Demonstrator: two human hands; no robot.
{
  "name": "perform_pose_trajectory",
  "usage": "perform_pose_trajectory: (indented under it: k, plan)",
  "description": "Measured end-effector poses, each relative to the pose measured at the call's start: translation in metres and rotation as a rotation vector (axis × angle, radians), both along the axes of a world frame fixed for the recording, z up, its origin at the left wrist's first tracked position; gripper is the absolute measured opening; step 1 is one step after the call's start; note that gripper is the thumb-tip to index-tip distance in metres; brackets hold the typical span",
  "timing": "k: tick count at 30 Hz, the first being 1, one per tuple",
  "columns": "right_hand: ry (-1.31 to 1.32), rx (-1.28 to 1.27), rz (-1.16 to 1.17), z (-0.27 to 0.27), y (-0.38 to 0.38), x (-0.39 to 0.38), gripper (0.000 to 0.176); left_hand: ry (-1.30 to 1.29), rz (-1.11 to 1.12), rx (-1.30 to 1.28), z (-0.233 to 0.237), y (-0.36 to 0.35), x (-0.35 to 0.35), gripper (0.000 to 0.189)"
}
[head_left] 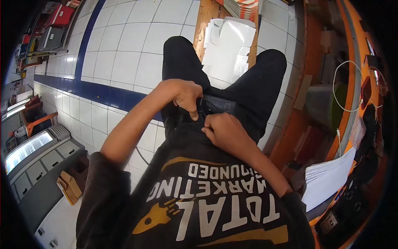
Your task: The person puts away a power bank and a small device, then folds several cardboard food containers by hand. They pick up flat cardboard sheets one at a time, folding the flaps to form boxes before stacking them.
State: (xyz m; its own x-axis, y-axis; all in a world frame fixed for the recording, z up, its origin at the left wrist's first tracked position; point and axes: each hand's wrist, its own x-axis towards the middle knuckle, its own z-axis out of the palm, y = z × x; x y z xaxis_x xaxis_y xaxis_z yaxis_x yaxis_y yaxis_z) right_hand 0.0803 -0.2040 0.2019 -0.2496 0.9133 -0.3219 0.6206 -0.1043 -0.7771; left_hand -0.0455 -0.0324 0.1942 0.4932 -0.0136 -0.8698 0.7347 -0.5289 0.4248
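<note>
Both hands meet in my lap, at the waist of my black trousers (265, 83). My left hand (184, 97) is closed, its fingers curled and its thumb pointing down against a dark, narrow piece at the waist; I cannot tell what this piece is. Just right of it, my right hand (226, 129) is also closed, fingers bent inward near the hem of my black printed T-shirt (207, 186). A grey patterned piece of fabric (219, 105) shows right beyond the hands, between my thighs.
Between my knees stands a wooden bench (202, 31) bearing white card pieces (228, 45) and a stack of printed sheets (242, 8). To the right, an orange desk (352, 33) holds a white cable (335, 79) and a paper stack (327, 180). A grey machine (45, 162) stands left.
</note>
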Motion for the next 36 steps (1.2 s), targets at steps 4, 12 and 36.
perform_pose_trajectory:
  k: [4, 12, 36]
  plan:
    - [-0.033, -0.026, 0.026, -0.018, 0.004, -0.003, 0.010, 0.010, 0.016, -0.019, -0.006, 0.000, -0.002, 0.054]
    - [0.358, 0.078, 0.036, 0.018, -0.002, -0.001, 0.011, -0.017, 0.006, -0.007, 0.004, -0.001, -0.005, 0.051]
    - [-0.366, 0.256, 0.166, -0.023, 0.046, 0.025, 0.044, -0.313, 0.066, 0.743, 0.006, -0.109, -0.030, 0.038]
